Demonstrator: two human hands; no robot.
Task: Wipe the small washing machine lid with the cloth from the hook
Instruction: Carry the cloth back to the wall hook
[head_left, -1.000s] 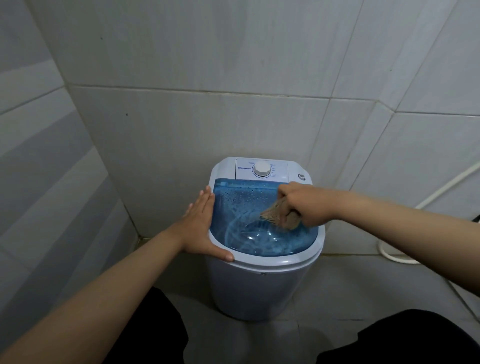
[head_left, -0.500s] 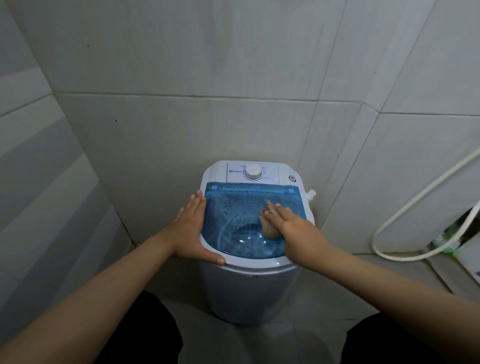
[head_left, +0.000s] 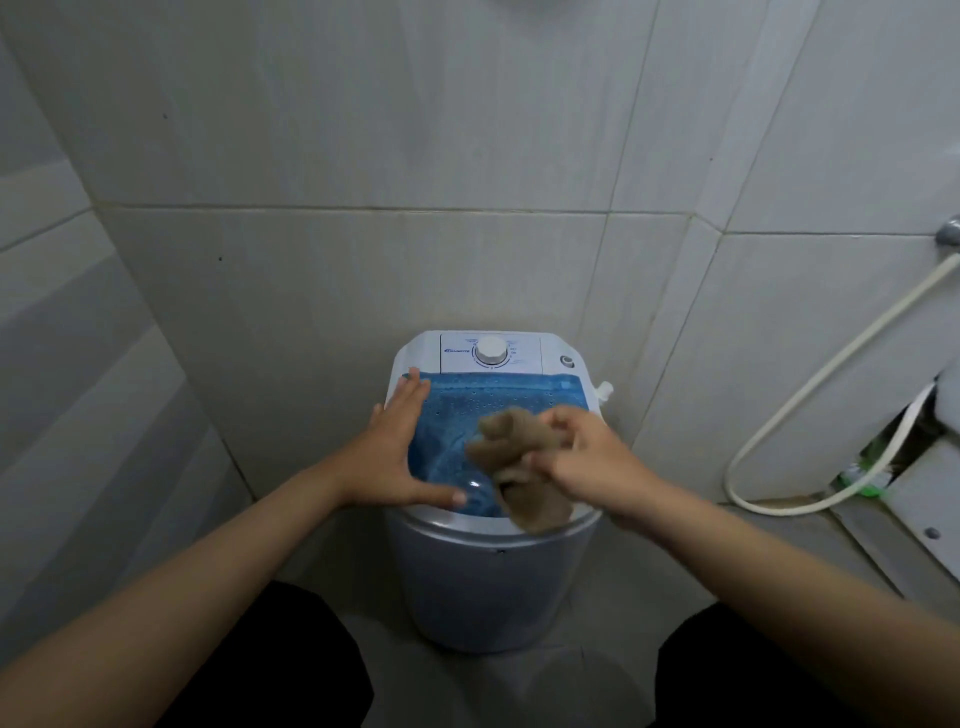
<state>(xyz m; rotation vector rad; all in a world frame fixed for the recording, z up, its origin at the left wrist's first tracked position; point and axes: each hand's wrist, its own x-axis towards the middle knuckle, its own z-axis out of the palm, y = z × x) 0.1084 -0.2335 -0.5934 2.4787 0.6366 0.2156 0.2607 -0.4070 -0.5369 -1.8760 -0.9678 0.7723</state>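
A small white washing machine (head_left: 488, 582) stands in the tiled corner, with a translucent blue lid (head_left: 498, 397) and a white dial (head_left: 491, 351) on its back panel. My left hand (head_left: 395, 457) lies flat on the lid's left edge, fingers apart, thumb along the front rim. My right hand (head_left: 587, 462) is over the lid's right front and grips a crumpled tan cloth (head_left: 519, 462). The cloth bunches over the middle of the lid and hangs down to the front rim. Whether it touches the lid I cannot tell.
Grey tiled walls close in on the left and behind. A white hose (head_left: 810, 405) loops down the right wall to the floor, near a green brush (head_left: 862, 480) and a white fixture (head_left: 930, 499). My dark-clothed knees (head_left: 270, 670) flank the machine.
My right hand has lifted from pressing flat on the lid and pulled toward the front right, and the cloth now shows, bunched and hanging. The left hand has stayed on the lid's left edge.
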